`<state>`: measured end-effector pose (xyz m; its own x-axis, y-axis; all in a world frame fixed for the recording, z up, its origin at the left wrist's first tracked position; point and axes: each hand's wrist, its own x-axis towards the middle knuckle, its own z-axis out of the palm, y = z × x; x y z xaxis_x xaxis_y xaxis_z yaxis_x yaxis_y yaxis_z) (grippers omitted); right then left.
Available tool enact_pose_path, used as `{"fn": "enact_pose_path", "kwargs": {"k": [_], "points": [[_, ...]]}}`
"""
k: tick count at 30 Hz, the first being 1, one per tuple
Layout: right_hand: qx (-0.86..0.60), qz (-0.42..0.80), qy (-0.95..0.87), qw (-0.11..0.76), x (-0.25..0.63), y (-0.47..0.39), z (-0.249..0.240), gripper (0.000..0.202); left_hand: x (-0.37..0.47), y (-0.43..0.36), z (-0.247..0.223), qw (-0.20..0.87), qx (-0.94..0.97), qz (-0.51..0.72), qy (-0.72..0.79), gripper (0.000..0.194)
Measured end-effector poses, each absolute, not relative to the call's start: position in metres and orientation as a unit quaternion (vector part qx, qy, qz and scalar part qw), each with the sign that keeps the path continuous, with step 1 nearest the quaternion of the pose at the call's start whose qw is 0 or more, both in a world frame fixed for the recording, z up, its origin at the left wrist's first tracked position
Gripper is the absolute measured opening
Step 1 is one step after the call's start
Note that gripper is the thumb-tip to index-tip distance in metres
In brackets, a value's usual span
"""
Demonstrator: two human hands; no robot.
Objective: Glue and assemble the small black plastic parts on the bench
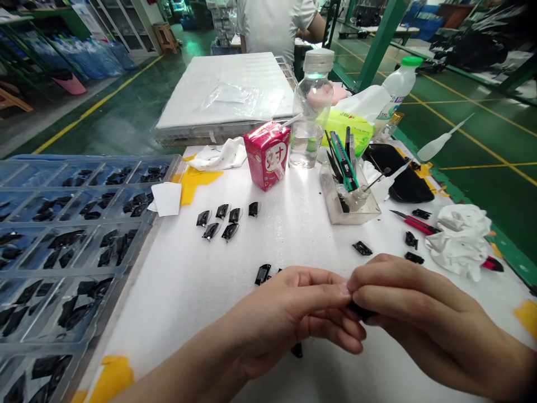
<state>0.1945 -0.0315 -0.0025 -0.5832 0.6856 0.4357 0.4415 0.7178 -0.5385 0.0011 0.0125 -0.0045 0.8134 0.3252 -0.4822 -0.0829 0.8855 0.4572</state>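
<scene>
My left hand point(308, 310) and my right hand point(413, 310) meet low in the view, right of the middle. Between their closed fingertips is a small black plastic part point(361, 312), mostly hidden by the fingers. Beyond my left hand lies another black part point(263, 273), partly covered by that hand; the end of one more black piece point(297, 350) shows below it. Farther up the white work surface point(193, 302), several black parts with clear edges point(223, 211) lie in a loose group. One black part point(362, 248) rests just beyond my right hand.
A compartment tray of black parts point(94, 268) lines the left side. Behind the work surface stand a red drink carton point(267, 157), a clear bottle point(309, 112) and a tool box point(352, 212). At right lie a red craft knife point(415, 223) and white cloths point(459, 238). A person point(272, 25) sits ahead.
</scene>
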Motion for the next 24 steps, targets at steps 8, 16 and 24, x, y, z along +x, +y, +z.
{"fn": "enact_pose_path", "kwargs": {"k": [8, 16, 24], "points": [[-0.442, 0.227, -0.783, 0.375, 0.191, -0.033, -0.014, 0.033, 0.000, 0.009, 0.004, 0.581, 0.620, 0.367, 0.379, 0.004], [-0.417, 0.285, -0.788, 0.353, 0.188, -0.026, -0.010, 0.015, -0.002, 0.003, 0.002, 0.329, 0.785, 0.440, 0.286, 0.012], [-0.416, 0.291, -0.790, 0.342, 0.190, -0.026, -0.011, 0.018, -0.002, 0.003, 0.002, 0.321, 0.785, 0.451, 0.279, 0.016]]}}
